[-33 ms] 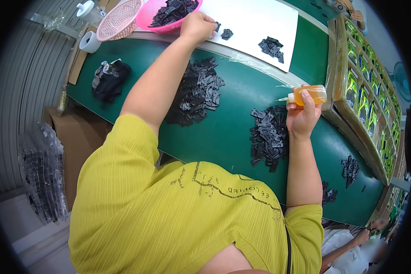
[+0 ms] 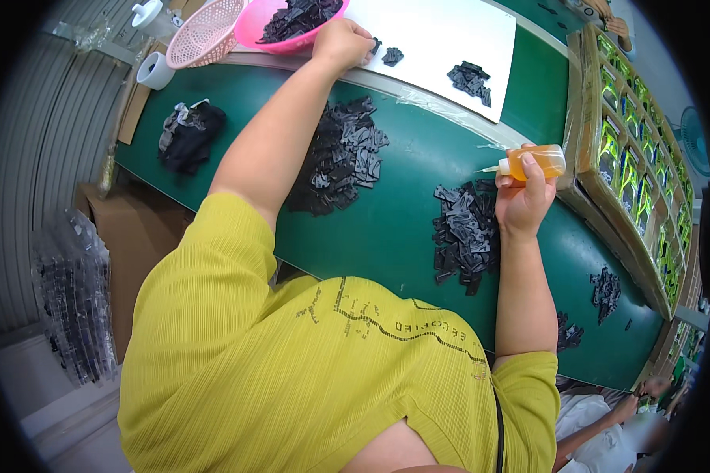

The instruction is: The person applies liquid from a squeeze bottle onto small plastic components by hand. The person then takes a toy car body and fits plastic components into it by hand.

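Observation:
My right hand [image 2: 525, 201] is wrapped round a clear squeeze bottle [image 2: 543, 162] of orange liquid. The bottle lies sideways, its thin nozzle pointing left above the green table. My left hand [image 2: 341, 45] reaches to the near edge of a white board [image 2: 434, 35], beside a pink bowl [image 2: 292, 46] heaped with black parts. Its fingertips are pinched together next to a few small black pieces [image 2: 377, 46]; whatever is between them is hidden. Just right of it is a small black cluster [image 2: 392, 56], and farther right a larger pile of black pieces [image 2: 470, 82].
Two large heaps of flat black parts, one left [image 2: 347, 154] and one right [image 2: 465, 236], lie on the green table [image 2: 371, 244]. A pink basket [image 2: 205, 33], white roll [image 2: 155, 72] and dark cloth [image 2: 192, 135] are at left. Partitioned boxes [image 2: 631, 158] border the right; another person [image 2: 599, 433] sits lower right.

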The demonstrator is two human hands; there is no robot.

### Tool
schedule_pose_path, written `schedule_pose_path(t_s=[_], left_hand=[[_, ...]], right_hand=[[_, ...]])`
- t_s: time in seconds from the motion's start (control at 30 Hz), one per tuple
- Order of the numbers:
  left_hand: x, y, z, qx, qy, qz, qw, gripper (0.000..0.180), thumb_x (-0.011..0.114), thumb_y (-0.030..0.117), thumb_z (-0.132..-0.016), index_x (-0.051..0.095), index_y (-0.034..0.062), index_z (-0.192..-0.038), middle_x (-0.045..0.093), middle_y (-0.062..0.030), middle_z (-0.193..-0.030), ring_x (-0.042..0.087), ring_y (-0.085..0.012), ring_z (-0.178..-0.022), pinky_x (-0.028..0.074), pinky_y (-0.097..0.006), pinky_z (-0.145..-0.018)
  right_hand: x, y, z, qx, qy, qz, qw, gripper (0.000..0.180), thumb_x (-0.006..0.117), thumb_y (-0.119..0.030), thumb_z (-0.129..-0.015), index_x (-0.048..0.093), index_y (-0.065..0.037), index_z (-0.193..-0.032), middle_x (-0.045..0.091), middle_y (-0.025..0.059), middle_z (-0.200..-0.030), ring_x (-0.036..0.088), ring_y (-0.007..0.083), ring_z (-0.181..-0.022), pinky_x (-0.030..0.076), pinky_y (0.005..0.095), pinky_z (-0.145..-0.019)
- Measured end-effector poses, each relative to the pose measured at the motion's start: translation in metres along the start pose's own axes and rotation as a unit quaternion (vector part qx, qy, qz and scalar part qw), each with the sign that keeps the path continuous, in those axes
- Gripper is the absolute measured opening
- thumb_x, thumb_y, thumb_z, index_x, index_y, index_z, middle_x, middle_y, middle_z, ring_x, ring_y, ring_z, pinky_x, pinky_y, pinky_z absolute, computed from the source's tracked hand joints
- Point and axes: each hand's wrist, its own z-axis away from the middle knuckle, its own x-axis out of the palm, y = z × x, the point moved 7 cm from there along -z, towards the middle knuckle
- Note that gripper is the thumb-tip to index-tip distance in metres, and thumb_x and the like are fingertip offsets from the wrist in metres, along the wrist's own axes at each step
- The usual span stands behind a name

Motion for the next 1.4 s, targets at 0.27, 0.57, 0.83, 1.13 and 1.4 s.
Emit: schedule_pose_path(t_s=[0.27, 0.57, 0.83, 1.13, 1.4], left_hand=[[0.004, 0.034, 0.054, 0.104, -0.072, -0.226, 0.966, 0.027, 0.070, 0.025, -0.075, 0.069, 0.0017, -0.088, 0.068, -0.0158, -0.078, 0.065, -0.0234, -0.064, 0.052, -0.035, -0.063], [0.021, 0.027, 0.133, 0.124, -0.262, -0.398, 0.870, 0.036, 0.078, 0.025, -0.068, 0.064, 0.0015, -0.091, 0.065, -0.0132, -0.087, 0.062, -0.0275, -0.085, 0.049, -0.037, -0.075], [0.022, 0.037, 0.150, -0.007, -0.301, -0.044, 0.953, 0.023, 0.075, 0.017, -0.077, 0.064, 0.0023, -0.091, 0.064, -0.0043, -0.078, 0.059, -0.0109, -0.065, 0.046, -0.024, -0.054], [0.100, 0.018, 0.180, -0.211, -0.287, 0.382, 0.853, 0.015, 0.066, 0.003, -0.082, 0.059, -0.0035, -0.094, 0.063, -0.0109, -0.084, 0.065, -0.0172, -0.073, 0.055, -0.024, -0.065], [0.119, 0.014, 0.181, -0.139, -0.320, 0.360, 0.865, 0.019, 0.064, 0.000, -0.083, 0.060, -0.0061, -0.100, 0.064, -0.0133, -0.090, 0.067, -0.0231, -0.079, 0.057, -0.029, -0.071]], right_hand=[[-0.010, 0.004, -0.006, 0.002, -0.005, 0.002, 1.000, 0.021, 0.060, -0.008, -0.085, 0.052, -0.004, -0.103, 0.057, 0.0090, -0.092, 0.059, 0.0171, -0.076, 0.044, 0.0259, -0.051], [0.000, 0.004, -0.001, -0.001, -0.022, 0.015, 1.000, 0.021, 0.061, -0.009, -0.084, 0.052, -0.003, -0.102, 0.059, 0.0102, -0.087, 0.057, 0.0160, -0.069, 0.043, 0.0249, -0.050], [-0.006, 0.002, 0.000, -0.006, -0.014, 0.009, 1.000, 0.019, 0.060, -0.008, -0.084, 0.053, -0.002, -0.101, 0.059, 0.0103, -0.087, 0.056, 0.0159, -0.068, 0.043, 0.0244, -0.049], [-0.004, 0.001, -0.003, -0.005, 0.002, -0.027, 1.000, 0.020, 0.060, -0.009, -0.084, 0.052, -0.004, -0.101, 0.058, 0.0094, -0.090, 0.057, 0.0165, -0.074, 0.042, 0.0243, -0.049], [-0.004, -0.001, -0.004, -0.017, 0.011, -0.034, 0.999, 0.020, 0.060, -0.010, -0.084, 0.052, -0.003, -0.101, 0.059, 0.0097, -0.086, 0.056, 0.0164, -0.069, 0.043, 0.0260, -0.050]])
